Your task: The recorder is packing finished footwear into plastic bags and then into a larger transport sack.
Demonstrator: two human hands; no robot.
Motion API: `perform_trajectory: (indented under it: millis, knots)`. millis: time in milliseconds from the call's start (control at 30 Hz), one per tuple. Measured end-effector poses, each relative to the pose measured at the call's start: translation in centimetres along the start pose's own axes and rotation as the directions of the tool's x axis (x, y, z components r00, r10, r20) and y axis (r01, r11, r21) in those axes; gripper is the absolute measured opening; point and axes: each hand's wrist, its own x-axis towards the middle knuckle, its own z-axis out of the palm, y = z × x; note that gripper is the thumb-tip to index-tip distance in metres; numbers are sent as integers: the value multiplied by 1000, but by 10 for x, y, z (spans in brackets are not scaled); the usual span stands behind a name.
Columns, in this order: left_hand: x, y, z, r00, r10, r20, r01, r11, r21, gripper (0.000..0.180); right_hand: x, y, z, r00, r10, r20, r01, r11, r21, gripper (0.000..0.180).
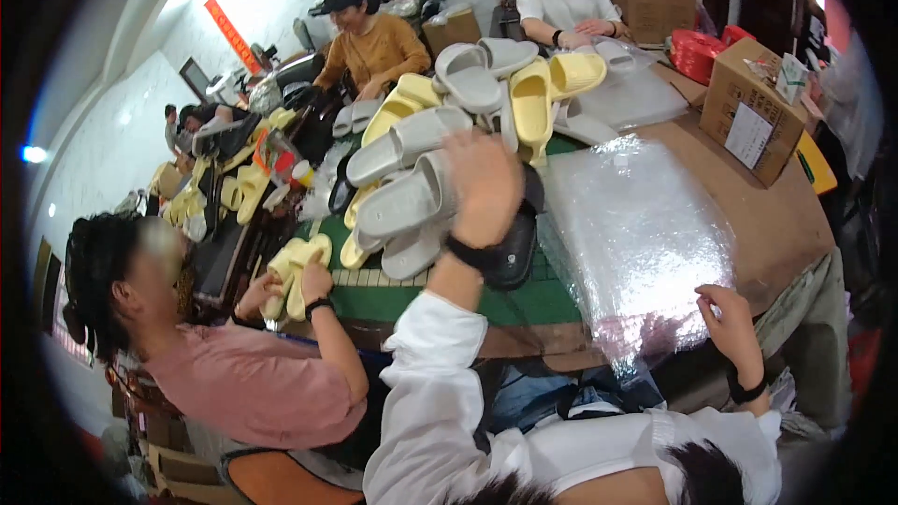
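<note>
My left hand (482, 189), with a dark band on its wrist, is over the pile of slippers, beside a grey slipper (402, 201). Motion smears its fingers, so whether they grip anything cannot be made out. A black slipper (513, 248) shows under and behind that wrist. At the right, my right hand (730, 329) is by the edge of a stack of clear plastic bags (636, 224); its fingers are a little apart with nothing visible between them. Grey and yellow slippers, among them a yellow slipper (531, 103), are heaped beyond my left hand.
At my left, a person in a pink shirt (253, 379) handles a pair of yellow slippers (297, 271). Two people sit across the table. A cardboard box (753, 112) and red plastic rolls (697, 56) stand at the right. More plastic bags (622, 93) lie farther back.
</note>
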Motion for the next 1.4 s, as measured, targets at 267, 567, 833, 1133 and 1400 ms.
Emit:
perform_trajectory:
  millis: [267,567,833,1133,1400]
  knots:
    - [-15,-164,75,814,-15,580,205,942,-264,53,33,-13,21,971,-133,201,128,991,42,28]
    - [-22,-188,127,869,-134,477,435,667,-605,31,34,-16,31,934,-126,335,26,957,289,43]
    - [-51,-97,-7,966,-150,210,257,615,-746,35,30,2,47,867,-97,488,-89,934,345,55]
    - [-64,109,-23,938,241,251,172,305,-937,51,44,-10,53,992,32,125,-125,474,871,80]
    - [-84,203,33,954,283,-97,-182,294,-938,56,76,86,47,949,311,55,-208,484,850,40]
